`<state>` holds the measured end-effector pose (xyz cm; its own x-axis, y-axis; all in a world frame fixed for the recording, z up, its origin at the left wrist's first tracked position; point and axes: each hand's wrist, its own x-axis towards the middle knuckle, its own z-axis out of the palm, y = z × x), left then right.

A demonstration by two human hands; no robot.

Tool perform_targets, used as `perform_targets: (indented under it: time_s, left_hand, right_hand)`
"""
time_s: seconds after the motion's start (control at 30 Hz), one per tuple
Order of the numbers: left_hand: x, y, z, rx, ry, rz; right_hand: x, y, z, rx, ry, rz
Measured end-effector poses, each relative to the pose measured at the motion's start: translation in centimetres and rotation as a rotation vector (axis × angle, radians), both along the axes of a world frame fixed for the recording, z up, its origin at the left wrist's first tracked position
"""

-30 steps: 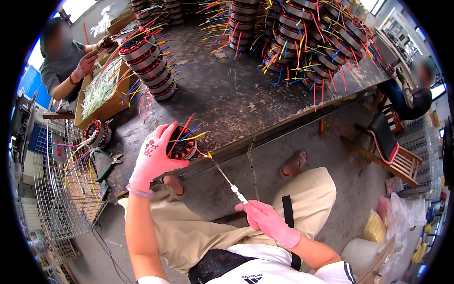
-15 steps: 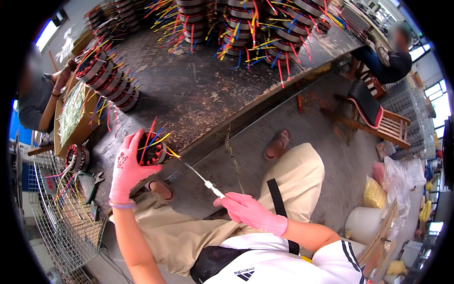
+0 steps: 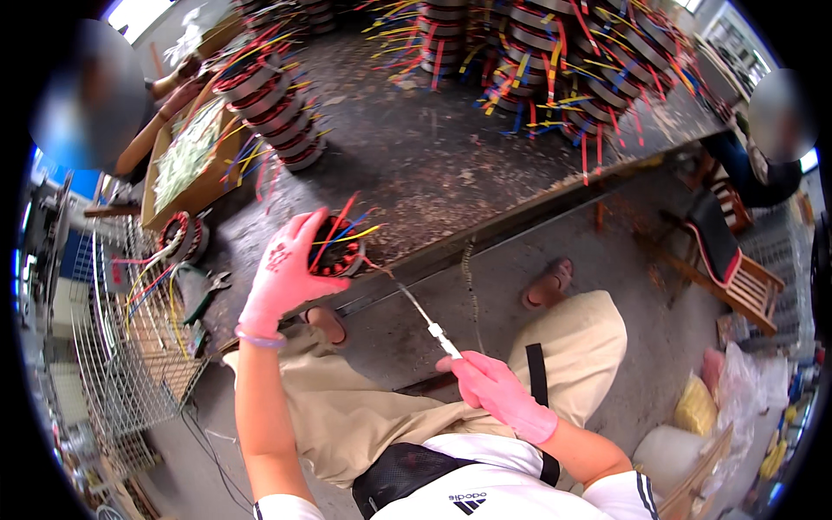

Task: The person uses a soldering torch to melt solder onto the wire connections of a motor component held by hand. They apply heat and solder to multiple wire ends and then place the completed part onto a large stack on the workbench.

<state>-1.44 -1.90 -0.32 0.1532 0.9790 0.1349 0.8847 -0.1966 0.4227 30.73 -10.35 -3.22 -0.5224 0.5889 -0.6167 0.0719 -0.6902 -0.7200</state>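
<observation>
My left hand [image 3: 290, 276], in a pink glove, is wrapped round the near left side of a motor stator [image 3: 345, 257] at the table's front edge. Red, blue and yellow leads stick up out of the stator. In its pink glove, my right hand [image 3: 504, 397] grips a white-handled tool [image 3: 440, 336] with a thin shaft. The shaft slants up and left to a lead at the stator's right rim; its tip is too small to make out. Left of my left hand lie another stator [image 3: 184, 237] and green-handled pliers [image 3: 198, 293].
Stacked stators [image 3: 273, 113] with loose leads stand on the dark worn table [image 3: 390, 165], several more along its back. A cardboard box [image 3: 227, 143] of pale strips sits far left beside a person. Wire baskets [image 3: 121, 347] stand at left, a wooden chair [image 3: 719, 251] and another person at right.
The view has swung, so the table and stators appear farther right. Both hands keep their holds, with the tool's shaft still reaching to the stator's right rim.
</observation>
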Motion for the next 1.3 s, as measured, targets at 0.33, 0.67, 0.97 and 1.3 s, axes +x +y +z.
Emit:
perform_targets:
  time_s: [0.33, 0.67, 0.97, 1.3]
  left_hand:
    - [-0.4, -0.4, -0.1, -0.033, 0.013, 0.032]
    - [-0.3, -0.3, -0.1, -0.03, 0.021, 0.04]
    - [-0.7, -0.2, -0.1, 0.005, 0.023, 0.025]
    - [-0.4, -0.6, -0.2, -0.027, 0.023, 0.055]
  right_hand:
    - [-0.4, 0.5, 1.3, 0.005, 0.039, 0.005]
    - [-0.4, 0.8, 1.6, -0.004, 0.014, 0.013]
    - [-0.8, 0.7, 2.5, -0.01, 0.028, -0.049]
    - [-0.1, 1.0, 1.9, 0.003, 0.052, 0.019]
